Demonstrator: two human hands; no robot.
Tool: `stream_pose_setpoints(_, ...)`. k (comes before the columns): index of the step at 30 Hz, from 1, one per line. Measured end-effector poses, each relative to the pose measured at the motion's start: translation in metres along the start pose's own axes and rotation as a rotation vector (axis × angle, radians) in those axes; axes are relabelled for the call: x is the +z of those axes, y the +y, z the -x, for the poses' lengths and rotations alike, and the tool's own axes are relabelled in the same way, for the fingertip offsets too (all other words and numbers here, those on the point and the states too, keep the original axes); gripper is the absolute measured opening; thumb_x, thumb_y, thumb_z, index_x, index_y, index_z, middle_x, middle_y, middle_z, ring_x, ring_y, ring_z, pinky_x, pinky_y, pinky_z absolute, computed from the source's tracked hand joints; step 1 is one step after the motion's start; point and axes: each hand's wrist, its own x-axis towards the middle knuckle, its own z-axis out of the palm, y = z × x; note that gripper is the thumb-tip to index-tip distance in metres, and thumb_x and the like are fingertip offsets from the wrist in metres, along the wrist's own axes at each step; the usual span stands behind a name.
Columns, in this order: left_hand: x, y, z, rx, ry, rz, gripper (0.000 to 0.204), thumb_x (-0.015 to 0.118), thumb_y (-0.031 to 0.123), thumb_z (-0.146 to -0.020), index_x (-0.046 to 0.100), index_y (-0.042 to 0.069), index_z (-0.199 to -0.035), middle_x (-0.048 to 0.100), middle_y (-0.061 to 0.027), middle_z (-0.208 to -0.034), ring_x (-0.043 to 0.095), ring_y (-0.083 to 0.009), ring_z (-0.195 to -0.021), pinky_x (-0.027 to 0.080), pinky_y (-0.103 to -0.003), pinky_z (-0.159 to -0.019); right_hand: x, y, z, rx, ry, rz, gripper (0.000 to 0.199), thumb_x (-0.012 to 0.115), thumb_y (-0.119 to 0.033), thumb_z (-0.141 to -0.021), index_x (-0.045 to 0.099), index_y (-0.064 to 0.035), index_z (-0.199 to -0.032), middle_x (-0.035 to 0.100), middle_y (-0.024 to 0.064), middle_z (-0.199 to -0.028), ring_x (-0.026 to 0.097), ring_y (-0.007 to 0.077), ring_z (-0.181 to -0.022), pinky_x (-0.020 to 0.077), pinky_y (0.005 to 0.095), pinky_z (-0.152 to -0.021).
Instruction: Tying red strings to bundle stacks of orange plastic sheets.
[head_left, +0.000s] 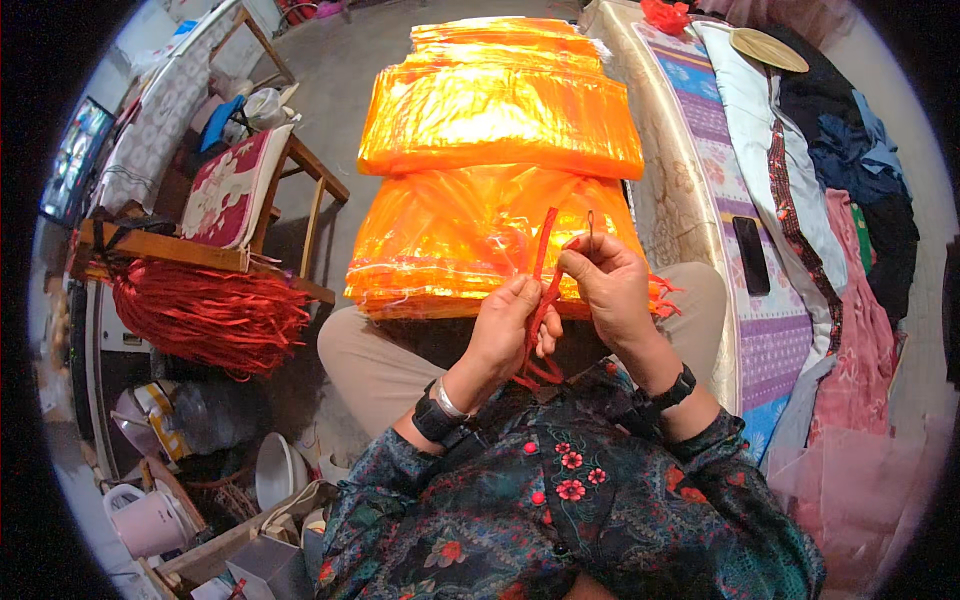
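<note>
My left hand is closed on a red cord, one end of which sticks up above the fingers while the rest hangs in a loop below the palm. Close beside it on the right, my right hand pinches a thin metal tool whose narrow looped tip points up. Its lower part is hidden by the fingers. Both hands are over the near edge of a tall stack of shiny orange plastic bags at my lap. Red strands stick out at the stack's right edge.
A bundle of red cords hangs from a wooden chair on the left. To the right, a bed holds a phone, clothes and a woven fan. A white basin and pink bucket stand at lower left.
</note>
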Motion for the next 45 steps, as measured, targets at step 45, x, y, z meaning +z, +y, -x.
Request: stream_pose_setpoints(45,-0.007,0.043,0.042,0.297,0.135,-1.105,0.012,0.055,0.01,-0.073,0.059,-0.002,-0.074,0.054,-0.0113,-0.056,0.056,-0.0178,-0.053,0.044,-0.032,-0.05,0.028,0.01,0.024,-0.135,-0.396,0.668,0.013,0.054,-0.014,-0.084,0.049,-0.0021,-0.084,0.054,0.0074,-0.07,0.053,0.0157,-0.065,0.043,0.0301,-0.058)
